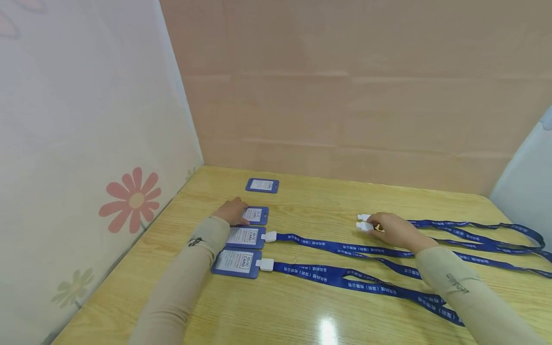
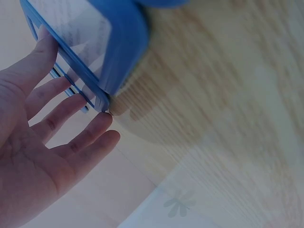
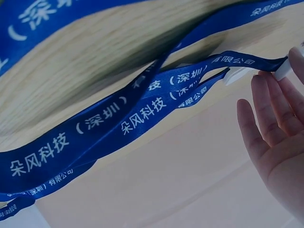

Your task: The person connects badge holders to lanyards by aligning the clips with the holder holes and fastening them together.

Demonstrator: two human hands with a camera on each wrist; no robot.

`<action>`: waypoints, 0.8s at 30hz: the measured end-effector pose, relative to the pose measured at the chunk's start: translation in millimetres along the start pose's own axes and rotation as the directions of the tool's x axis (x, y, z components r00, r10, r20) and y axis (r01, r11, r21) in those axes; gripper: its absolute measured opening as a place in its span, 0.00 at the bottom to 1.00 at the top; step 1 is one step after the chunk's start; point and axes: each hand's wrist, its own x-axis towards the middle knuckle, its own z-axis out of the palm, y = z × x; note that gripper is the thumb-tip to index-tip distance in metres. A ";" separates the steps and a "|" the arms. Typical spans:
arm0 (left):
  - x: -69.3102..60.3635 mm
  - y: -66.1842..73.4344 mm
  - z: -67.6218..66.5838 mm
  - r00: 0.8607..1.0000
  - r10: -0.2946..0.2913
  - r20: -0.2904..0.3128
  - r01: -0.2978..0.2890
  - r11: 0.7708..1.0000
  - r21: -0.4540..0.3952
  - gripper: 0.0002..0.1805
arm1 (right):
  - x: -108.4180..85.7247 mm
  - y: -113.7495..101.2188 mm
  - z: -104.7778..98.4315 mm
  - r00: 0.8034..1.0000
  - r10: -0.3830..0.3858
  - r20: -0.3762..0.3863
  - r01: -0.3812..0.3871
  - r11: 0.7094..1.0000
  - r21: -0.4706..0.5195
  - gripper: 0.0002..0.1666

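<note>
In the head view my left hand [image 1: 233, 212] holds the left end of a blue card holder [image 1: 258, 215], thumb on one side and fingers on the other; the left wrist view shows the thumb and fingers around a holder's edge [image 2: 126, 52]. My right hand [image 1: 398, 232] pinches the white clip [image 1: 364, 226] of a blue lanyard [image 1: 461, 233]. Another white clip [image 1: 363, 217] lies just behind it. In the right wrist view, my right hand [image 3: 285, 137] has its fingertips at a white clip [image 3: 284, 69], with printed blue straps [image 3: 142, 114] trailing left.
Two card holders [image 1: 245, 237] [image 1: 235, 263] with clips and lanyards [image 1: 310, 273] attached lie nearer the front. A separate card holder [image 1: 262, 185] lies at the back left of the wooden table [image 1: 276, 311]. Walls stand at the left, back and right.
</note>
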 end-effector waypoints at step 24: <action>0.0 2.9 1.0 1.000 -0.002 -0.017 0.002 1.000 -0.012 0.34 | 5.1 -11.8 -1.6 1.000 -0.002 -0.002 0.002 1.000 0.007 0.15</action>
